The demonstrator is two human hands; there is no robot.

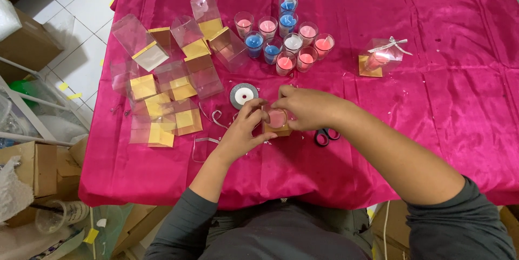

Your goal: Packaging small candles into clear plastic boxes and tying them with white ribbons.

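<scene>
Pink tablecloth (432,103); both hands (246,130) (305,107) grasping half-hidden pink candle (277,119), scissors (326,135) partly covered.

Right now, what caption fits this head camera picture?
Both hands hold a pink candle in a clear box on a pink tablecloth.

Both forearms reach forward from the bottom of the view and meet near the middle. The left hand (241,130) comes in from below, wrist fairly straight, its fingers curled upward with the tips pinched close together. The right hand (305,107) comes in from the lower right, forearm angled across, palm down and fingers bent inward toward the left fingertips. The hands seem to touch at the fingertips, though overlap hides it. Grey sleeves are pushed up both arms.
</scene>
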